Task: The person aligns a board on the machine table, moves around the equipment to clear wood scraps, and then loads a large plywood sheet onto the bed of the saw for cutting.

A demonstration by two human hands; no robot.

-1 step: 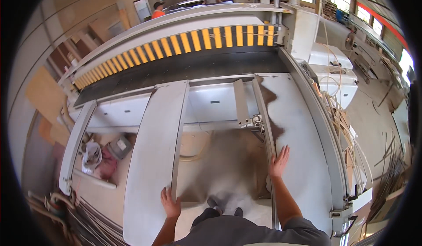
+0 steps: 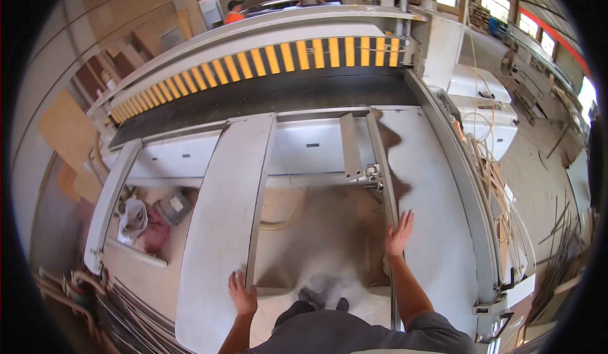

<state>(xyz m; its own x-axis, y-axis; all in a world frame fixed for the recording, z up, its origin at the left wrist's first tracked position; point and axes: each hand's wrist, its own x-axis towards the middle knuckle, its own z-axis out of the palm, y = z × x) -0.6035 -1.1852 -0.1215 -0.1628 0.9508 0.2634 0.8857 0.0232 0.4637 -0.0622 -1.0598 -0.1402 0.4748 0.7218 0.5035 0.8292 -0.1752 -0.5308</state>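
My left grip and right grip lie unclenched at the inner edges of the left panel and right panel flanking me; both look heavy, stiff, best held there.

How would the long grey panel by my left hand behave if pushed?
The long grey panel probably won't shift: its far end meets the striped machine. It seems stiff, being broad and flat. Its smooth-looking top may feel slippery.
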